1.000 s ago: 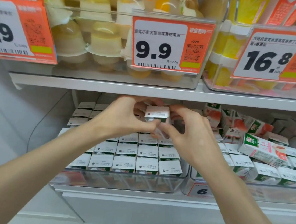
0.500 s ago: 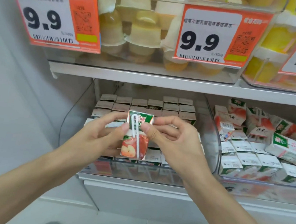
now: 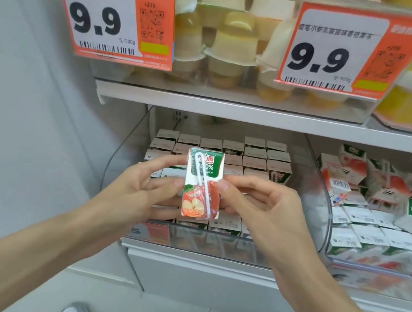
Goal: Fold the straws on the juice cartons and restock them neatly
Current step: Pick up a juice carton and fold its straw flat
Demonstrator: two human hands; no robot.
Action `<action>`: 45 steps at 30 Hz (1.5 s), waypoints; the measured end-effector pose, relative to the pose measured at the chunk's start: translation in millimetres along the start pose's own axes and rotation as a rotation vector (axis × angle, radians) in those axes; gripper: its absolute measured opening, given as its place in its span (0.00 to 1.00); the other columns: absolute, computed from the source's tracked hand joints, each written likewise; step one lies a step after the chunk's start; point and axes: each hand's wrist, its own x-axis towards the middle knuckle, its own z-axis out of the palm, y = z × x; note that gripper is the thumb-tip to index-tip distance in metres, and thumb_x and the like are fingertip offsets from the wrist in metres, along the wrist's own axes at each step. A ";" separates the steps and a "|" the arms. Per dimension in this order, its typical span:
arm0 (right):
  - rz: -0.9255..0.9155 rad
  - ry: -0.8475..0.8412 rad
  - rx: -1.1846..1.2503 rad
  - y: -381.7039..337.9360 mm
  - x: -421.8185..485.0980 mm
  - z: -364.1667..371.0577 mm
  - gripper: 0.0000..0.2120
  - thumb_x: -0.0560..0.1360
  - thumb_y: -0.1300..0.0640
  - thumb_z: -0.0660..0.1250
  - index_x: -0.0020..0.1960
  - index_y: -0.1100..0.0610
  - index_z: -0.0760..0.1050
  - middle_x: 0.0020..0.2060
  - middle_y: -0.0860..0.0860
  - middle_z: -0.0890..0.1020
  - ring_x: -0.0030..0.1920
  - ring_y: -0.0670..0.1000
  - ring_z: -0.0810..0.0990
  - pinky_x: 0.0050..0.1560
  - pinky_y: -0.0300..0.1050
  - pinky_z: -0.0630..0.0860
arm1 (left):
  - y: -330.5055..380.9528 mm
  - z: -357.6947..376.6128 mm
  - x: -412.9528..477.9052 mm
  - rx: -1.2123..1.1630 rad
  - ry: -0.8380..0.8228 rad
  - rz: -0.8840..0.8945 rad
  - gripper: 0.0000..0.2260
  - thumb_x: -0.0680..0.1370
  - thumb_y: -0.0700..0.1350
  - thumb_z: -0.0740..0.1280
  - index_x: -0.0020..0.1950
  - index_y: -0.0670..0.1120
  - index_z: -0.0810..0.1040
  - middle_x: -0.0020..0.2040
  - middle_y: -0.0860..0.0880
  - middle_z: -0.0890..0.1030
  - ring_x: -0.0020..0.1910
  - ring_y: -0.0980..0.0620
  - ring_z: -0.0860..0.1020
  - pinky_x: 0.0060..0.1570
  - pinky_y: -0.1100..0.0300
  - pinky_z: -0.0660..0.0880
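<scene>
I hold a small apple juice carton (image 3: pixel 196 205) upright in front of the lower shelf, its printed face toward me. A white bent straw (image 3: pixel 203 178) in its wrapper lies diagonally across that face. My left hand (image 3: pixel 143 187) pinches the carton's left edge and my right hand (image 3: pixel 255 206) pinches its right edge. Behind it, a clear plastic bin (image 3: pixel 216 240) holds neat rows of upright cartons (image 3: pixel 255 156), seen from their tops.
To the right, a second clear bin (image 3: pixel 378 273) holds jumbled juice cartons (image 3: pixel 373 196) lying at odd angles. The upper shelf (image 3: pixel 229 112) carries jelly cups and orange 9.9 price tags (image 3: pixel 112 19). A grey wall closes the left side.
Both hands drew the carton out from the rows in the bin and turned it so its front and straw face me. The view shifted left and closer.
</scene>
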 end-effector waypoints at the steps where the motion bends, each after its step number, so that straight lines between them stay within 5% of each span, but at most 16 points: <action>1: 0.007 0.008 -0.007 0.4 -0.7 0.0 0.06 0.73 0.50 0.79 0.49 0.48 0.90 0.47 0.44 0.90 0.48 0.45 0.89 0.52 0.40 0.85 | -0.4 -0.7 0.7 -0.012 -0.012 -0.006 0.20 0.84 0.45 0.66 0.76 0.55 0.74 0.63 0.44 0.87 0.62 0.41 0.86 0.63 0.52 0.82; 4: 0.022 0.012 -0.003 0.9 -1.6 -0.1 0.05 0.73 0.51 0.79 0.48 0.48 0.90 0.45 0.45 0.90 0.48 0.46 0.90 0.55 0.44 0.84 | -2.2 -0.7 3.1 -0.054 -0.028 -0.022 0.20 0.84 0.45 0.66 0.77 0.54 0.74 0.64 0.44 0.86 0.63 0.42 0.85 0.62 0.52 0.82; 11: 0.017 0.003 0.062 -0.5 -2.7 -1.0 0.04 0.74 0.53 0.79 0.48 0.50 0.91 0.46 0.46 0.90 0.49 0.44 0.89 0.50 0.31 0.81 | -6.1 1.1 5.1 -0.107 -0.168 -0.077 0.19 0.84 0.45 0.63 0.74 0.45 0.78 0.65 0.41 0.85 0.64 0.41 0.85 0.60 0.56 0.82; 22: 0.006 0.046 0.044 1.4 -2.3 0.2 0.03 0.74 0.58 0.79 0.48 0.53 0.89 0.45 0.49 0.90 0.48 0.49 0.90 0.53 0.40 0.85 | -10.2 1.9 8.4 -0.181 -0.242 -0.041 0.19 0.86 0.50 0.62 0.77 0.55 0.75 0.71 0.45 0.82 0.69 0.41 0.82 0.67 0.52 0.79; 27: -0.020 0.004 0.026 -1.9 -4.1 0.6 0.04 0.75 0.58 0.79 0.49 0.51 0.89 0.47 0.46 0.90 0.50 0.46 0.89 0.52 0.34 0.82 | -11.2 -0.9 7.7 -0.208 -0.273 -0.045 0.19 0.87 0.49 0.61 0.77 0.54 0.76 0.72 0.45 0.81 0.70 0.40 0.81 0.68 0.51 0.79; 32: -0.006 0.009 -0.024 0.5 -1.6 1.8 0.04 0.77 0.51 0.76 0.49 0.48 0.90 0.45 0.45 0.90 0.46 0.42 0.88 0.49 0.34 0.82 | -10.0 1.9 6.4 -0.166 -0.210 -0.025 0.17 0.87 0.52 0.63 0.74 0.51 0.79 0.68 0.43 0.84 0.68 0.42 0.83 0.66 0.55 0.80; 35: 0.047 -0.091 -0.076 2.8 -2.5 5.4 0.19 0.71 0.38 0.77 0.58 0.44 0.87 0.52 0.43 0.89 0.53 0.42 0.88 0.55 0.40 0.83 | -8.2 5.6 5.4 -0.099 -0.137 -0.015 0.17 0.84 0.56 0.68 0.68 0.51 0.84 0.64 0.45 0.86 0.64 0.45 0.85 0.60 0.60 0.81; 40: 0.030 -0.107 -0.016 4.4 0.8 4.6 0.22 0.69 0.43 0.79 0.62 0.44 0.86 0.54 0.44 0.89 0.55 0.44 0.88 0.55 0.35 0.82 | -6.0 7.8 6.6 -0.153 -0.115 -0.023 0.16 0.85 0.55 0.65 0.69 0.51 0.84 0.67 0.47 0.85 0.64 0.44 0.85 0.61 0.59 0.81; 45: 0.018 -0.094 0.005 6.7 1.6 3.9 0.18 0.70 0.44 0.79 0.57 0.50 0.86 0.52 0.46 0.90 0.55 0.47 0.88 0.59 0.42 0.84 | -6.4 8.5 6.9 -0.226 -0.038 -0.068 0.19 0.81 0.48 0.69 0.72 0.45 0.78 0.62 0.41 0.87 0.61 0.39 0.86 0.57 0.56 0.83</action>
